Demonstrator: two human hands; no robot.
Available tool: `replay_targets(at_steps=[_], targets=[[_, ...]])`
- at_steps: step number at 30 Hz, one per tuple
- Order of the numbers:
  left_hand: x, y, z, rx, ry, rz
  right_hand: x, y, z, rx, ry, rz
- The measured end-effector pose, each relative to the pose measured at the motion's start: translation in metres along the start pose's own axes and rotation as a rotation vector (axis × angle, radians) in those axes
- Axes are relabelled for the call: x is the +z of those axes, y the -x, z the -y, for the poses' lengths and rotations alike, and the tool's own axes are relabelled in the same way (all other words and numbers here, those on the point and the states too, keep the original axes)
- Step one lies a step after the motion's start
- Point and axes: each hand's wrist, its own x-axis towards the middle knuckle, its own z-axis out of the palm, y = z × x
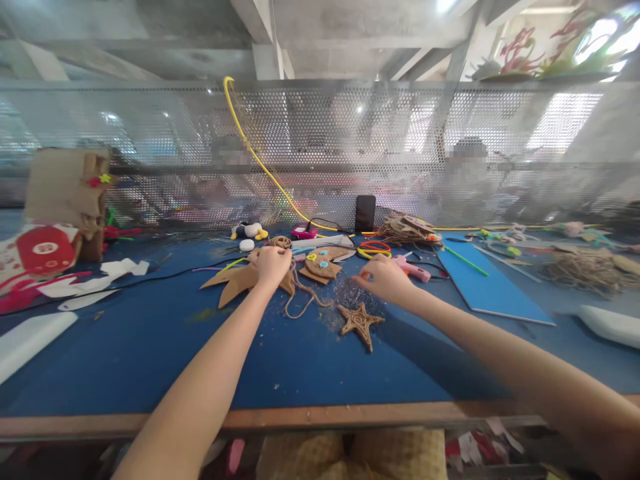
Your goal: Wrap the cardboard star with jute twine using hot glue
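Observation:
My left hand (273, 268) is closed beside a small ball of brown twine (280, 243), fingertips pressed together at the strand. From there loose twine (300, 308) trails in a loop over the blue mat. Under and beside this hand lie cut brown cardboard pieces (235, 283). My right hand (385, 279) hovers above the mat with curled fingers, thumb and forefinger close together; whatever they pinch is too small to make out. Just below it rests a twine-covered star (361, 323). A cardboard piece with blue buttons (323, 265) lies between the hands.
A pink glue gun (412, 268) lies right behind my right hand, near yellow and red rings (374, 250). A phone (365, 213) stands against the perforated screen (330, 147). Rightward are a blue board (493, 287) and a twine heap (583, 268); white scraps (123, 268) lie left.

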Motion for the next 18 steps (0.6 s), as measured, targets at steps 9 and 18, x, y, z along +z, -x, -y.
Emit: replay_targets(at_steps=[9, 18], targets=[[-0.009, 0.003, -0.001, 0.013, 0.021, -0.026, 0.020, -0.058, 0.054, -0.064, 0.103, 0.180], [0.000, 0.007, -0.005, 0.117, 0.072, -0.033, 0.005, -0.050, 0.042, -0.038, 0.012, 0.029]])
